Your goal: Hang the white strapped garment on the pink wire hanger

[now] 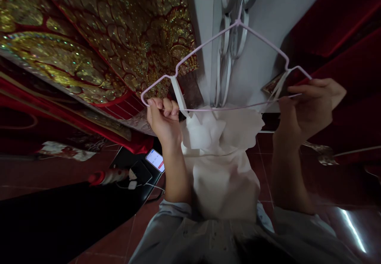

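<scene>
A pale pink clothes hanger [205, 41] is stretched out in front of me, its hook pointing up and away. My left hand [165, 117] is closed round the hanger's lower left corner. At the opposite corner, my right hand [309, 105] grips the hanger between thumb and fingers. Thin white straps loop over both notches of the hanger. From them hangs a white garment [223, 176] with a ruffled top, draped down toward my lap. The crossbar passes just above the ruffle.
Gold-sequined red garments [119, 38] hang at the left, and dark red cloth [336, 38] at the right. White straps or loops [226, 58] hang by the pale wall ahead. A lit phone [155, 160] lies on a black surface at left, near a cable. The floor [131, 232] is red tile.
</scene>
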A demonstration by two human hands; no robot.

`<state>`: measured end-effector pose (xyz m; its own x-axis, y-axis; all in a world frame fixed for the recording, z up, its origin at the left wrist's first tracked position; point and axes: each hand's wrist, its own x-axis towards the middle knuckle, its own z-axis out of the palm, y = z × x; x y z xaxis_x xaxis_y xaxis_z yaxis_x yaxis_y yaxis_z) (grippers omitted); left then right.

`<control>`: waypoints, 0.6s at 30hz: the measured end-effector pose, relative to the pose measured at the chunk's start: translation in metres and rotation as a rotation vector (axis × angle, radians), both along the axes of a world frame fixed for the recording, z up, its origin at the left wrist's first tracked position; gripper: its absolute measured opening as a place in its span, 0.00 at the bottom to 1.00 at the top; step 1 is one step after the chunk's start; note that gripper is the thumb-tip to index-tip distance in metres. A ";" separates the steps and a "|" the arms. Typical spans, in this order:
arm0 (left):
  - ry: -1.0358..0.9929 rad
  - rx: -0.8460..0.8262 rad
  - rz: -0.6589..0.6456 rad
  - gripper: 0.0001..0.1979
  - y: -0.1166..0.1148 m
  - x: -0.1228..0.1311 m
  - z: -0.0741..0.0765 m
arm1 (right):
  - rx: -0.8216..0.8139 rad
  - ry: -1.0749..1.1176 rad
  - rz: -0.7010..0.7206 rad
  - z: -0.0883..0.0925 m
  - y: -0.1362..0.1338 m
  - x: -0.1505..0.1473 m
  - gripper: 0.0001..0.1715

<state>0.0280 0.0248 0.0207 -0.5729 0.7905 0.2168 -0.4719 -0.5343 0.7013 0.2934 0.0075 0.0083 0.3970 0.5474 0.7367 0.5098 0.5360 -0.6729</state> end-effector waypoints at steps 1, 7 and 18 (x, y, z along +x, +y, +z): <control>-0.010 0.001 0.005 0.28 -0.001 0.001 0.000 | 0.020 -0.003 -0.013 -0.002 0.002 0.000 0.12; -0.050 -0.019 0.005 0.28 -0.003 0.003 0.004 | 0.131 -0.007 0.039 -0.005 0.009 -0.001 0.17; 0.098 0.035 0.046 0.20 -0.007 0.004 -0.017 | -0.418 -0.393 0.471 -0.025 -0.011 -0.044 0.29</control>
